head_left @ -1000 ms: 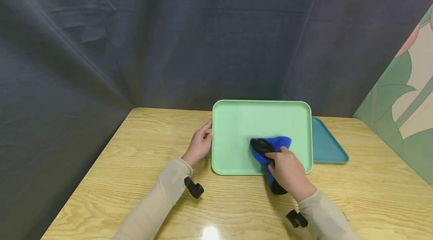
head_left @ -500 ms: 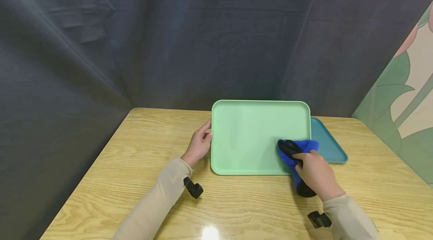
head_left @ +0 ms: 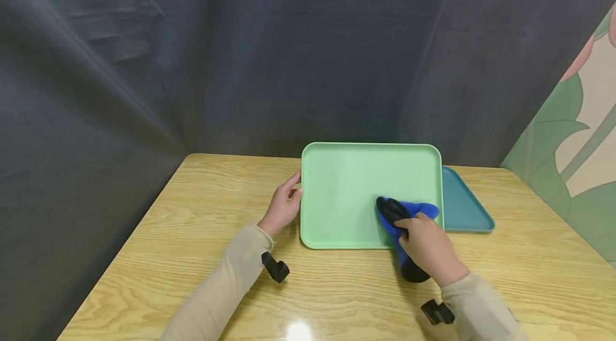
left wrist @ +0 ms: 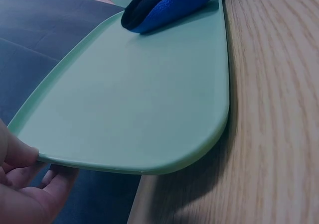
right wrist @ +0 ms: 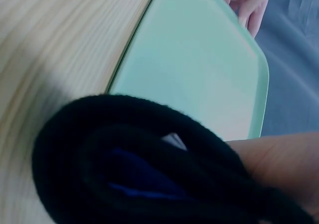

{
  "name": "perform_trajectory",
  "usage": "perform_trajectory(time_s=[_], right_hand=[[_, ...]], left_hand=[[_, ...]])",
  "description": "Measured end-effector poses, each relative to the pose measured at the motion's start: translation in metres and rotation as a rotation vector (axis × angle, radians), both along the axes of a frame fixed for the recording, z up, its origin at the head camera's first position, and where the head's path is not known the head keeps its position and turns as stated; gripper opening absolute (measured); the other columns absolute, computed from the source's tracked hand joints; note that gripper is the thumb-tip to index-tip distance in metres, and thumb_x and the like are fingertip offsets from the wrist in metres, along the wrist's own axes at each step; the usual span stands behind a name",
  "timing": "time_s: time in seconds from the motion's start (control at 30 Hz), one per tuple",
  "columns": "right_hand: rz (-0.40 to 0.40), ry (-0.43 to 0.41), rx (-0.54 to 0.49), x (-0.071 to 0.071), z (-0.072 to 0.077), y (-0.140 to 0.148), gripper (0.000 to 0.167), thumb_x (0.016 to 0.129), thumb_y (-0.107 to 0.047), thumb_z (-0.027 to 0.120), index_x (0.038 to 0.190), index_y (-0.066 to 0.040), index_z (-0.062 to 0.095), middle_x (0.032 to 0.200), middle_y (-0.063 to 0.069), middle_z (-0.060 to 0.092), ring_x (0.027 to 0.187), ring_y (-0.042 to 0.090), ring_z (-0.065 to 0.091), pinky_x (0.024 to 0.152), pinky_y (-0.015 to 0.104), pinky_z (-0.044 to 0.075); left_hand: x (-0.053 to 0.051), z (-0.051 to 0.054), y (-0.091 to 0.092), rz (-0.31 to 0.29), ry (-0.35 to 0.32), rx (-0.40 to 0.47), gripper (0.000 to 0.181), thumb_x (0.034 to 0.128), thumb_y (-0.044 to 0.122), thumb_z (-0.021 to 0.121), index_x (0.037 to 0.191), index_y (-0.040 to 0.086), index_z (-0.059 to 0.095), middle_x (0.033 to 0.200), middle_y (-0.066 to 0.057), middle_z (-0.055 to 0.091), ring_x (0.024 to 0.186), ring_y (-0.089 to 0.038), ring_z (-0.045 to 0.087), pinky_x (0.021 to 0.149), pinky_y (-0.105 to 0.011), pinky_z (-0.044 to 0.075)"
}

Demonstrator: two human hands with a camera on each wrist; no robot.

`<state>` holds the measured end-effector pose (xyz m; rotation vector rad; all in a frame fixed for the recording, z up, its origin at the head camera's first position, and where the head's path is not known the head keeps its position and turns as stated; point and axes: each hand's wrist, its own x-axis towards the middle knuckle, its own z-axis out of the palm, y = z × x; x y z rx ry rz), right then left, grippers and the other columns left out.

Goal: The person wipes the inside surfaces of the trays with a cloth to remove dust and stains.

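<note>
A light green rectangular tray [head_left: 346, 191] lies at the back middle of the table. My left hand [head_left: 282, 204] pinches its left rim, thumb above and fingers underneath, as the left wrist view shows. In my right hand [head_left: 425, 242] is a folded blue and black cloth [head_left: 399, 239], gripped between thumb and fingers. The cloth rests on the front right part of the tray, and its black lower end hangs over the front rim. Close up in the right wrist view, the rolled folds of the cloth [right wrist: 124, 109] hide most of the right hand.
A teal tray [head_left: 464, 202] sticks out from behind the green tray's right side. The wooden table [head_left: 216, 196] meets a dark curtain [head_left: 308, 52] at the back and left. A wall with a leaf pattern [head_left: 568, 132] stands at the right.
My right hand has slid the cloth rightward over the tray, past its right rim, then partway back to the left. The left hand and the tray have stayed in place.
</note>
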<state>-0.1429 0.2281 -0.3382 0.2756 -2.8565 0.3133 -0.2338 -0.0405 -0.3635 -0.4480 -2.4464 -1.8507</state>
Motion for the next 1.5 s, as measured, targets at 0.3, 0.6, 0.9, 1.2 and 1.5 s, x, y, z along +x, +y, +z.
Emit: perform_trajectory(time_s=[0.3,0.6,0.9,1.2,1.5], right_hand=[[0.058,0.015,-0.003,-0.003,0.003,-0.037,0.026,0.072,0.006,0.064,0.095,-0.001,0.074,0.077,0.016,0.061,0.062,0.018,0.048,0.05,0.027,0.044],[0.139,0.072,0.037,-0.002,0.003,-0.08,0.021,0.069,0.006,0.069,0.086,-0.005,0.074,0.068,0.01,0.056,0.059,0.016,0.046,0.048,0.026,0.042],[0.16,0.159,0.144,0.001,-0.002,-0.114,0.015,0.067,0.001,0.075,0.078,-0.01,0.075,0.067,0.009,0.054,0.058,0.019,0.049,0.043,0.028,0.047],[0.201,0.243,0.197,0.006,-0.008,-0.13,0.011,0.069,0.0,0.074,0.065,-0.009,0.069,0.064,0.009,0.052,0.055,0.018,0.046,0.039,0.03,0.046],[0.181,0.228,0.218,0.009,-0.012,-0.13,0.011,0.066,-0.004,0.078,0.064,-0.01,0.069,0.065,0.008,0.051,0.057,0.018,0.048,0.038,0.029,0.046]], left_hand=[[0.001,-0.001,-0.001,-0.013,0.015,0.015,0.05,0.098,0.001,0.04,0.147,0.008,0.028,0.144,-0.018,0.041,0.113,-0.035,0.057,0.093,-0.041,0.051],[0.001,-0.001,-0.001,-0.006,0.029,-0.004,0.05,0.0977,0.001,0.04,0.146,0.007,0.031,0.143,-0.017,0.043,0.111,-0.033,0.059,0.093,-0.038,0.051],[0.0,-0.002,0.0,-0.01,0.076,0.029,0.049,0.0955,-0.003,0.042,0.143,0.0,0.034,0.139,-0.023,0.045,0.107,-0.037,0.06,0.09,-0.041,0.052],[0.01,0.013,0.001,-0.013,0.037,0.043,0.048,0.0951,-0.005,0.041,0.142,-0.005,0.032,0.138,-0.026,0.044,0.108,-0.041,0.058,0.088,-0.045,0.052],[0.025,0.03,-0.001,-0.018,0.047,0.043,0.047,0.0943,-0.007,0.04,0.141,-0.008,0.033,0.137,-0.029,0.044,0.108,-0.043,0.058,0.09,-0.047,0.051]])
